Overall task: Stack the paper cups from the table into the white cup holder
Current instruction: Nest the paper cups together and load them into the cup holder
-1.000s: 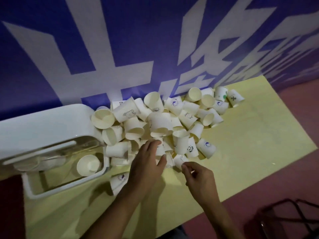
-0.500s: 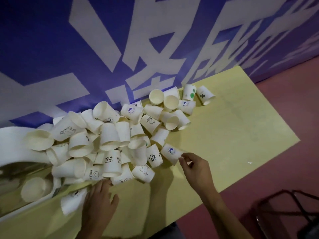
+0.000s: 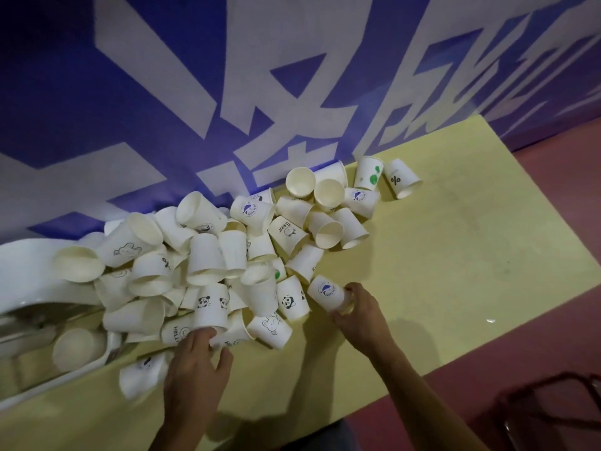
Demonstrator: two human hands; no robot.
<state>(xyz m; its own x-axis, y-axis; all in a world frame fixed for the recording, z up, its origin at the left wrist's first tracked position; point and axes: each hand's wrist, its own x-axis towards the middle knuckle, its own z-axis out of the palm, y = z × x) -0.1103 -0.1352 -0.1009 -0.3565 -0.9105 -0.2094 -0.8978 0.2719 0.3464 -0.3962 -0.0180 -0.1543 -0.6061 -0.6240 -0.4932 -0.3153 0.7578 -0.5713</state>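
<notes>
The paper cups [image 3: 208, 262] lie in a big messy pile on the yellow desk [image 3: 455, 255], most of them tipped on their sides, close to the blue and white wall [image 3: 130, 92]. The white cup holder [image 3: 29, 265] sits at the left end of the pile, touching it, and a lone cup [image 3: 77, 348] lies inside it. Paper cups like these are very light and thin, I think. They will squash if you squeeze hard, and a small bump can send them rolling. The best place to hold one is round its side near the open rim, where it is stiffest, with a soft grip. Each cup gets narrower toward the bottom, so one should slip into the next if both point the same way. The right hand [image 3: 356, 315] reaches in from the lower right, over the near edge of the desk. Its fingers curl round the open end of a cup with a blue mark [image 3: 325, 291], which lies on its side at the near right edge of the pile. The left hand [image 3: 195, 369] comes in from below, palm down, thumb held out to the side. Its fingers are fairly straight and touch the cups at the near edge of the pile, just below a cup with pandas [image 3: 211, 307]. It does not seem to grip any cup.
</notes>
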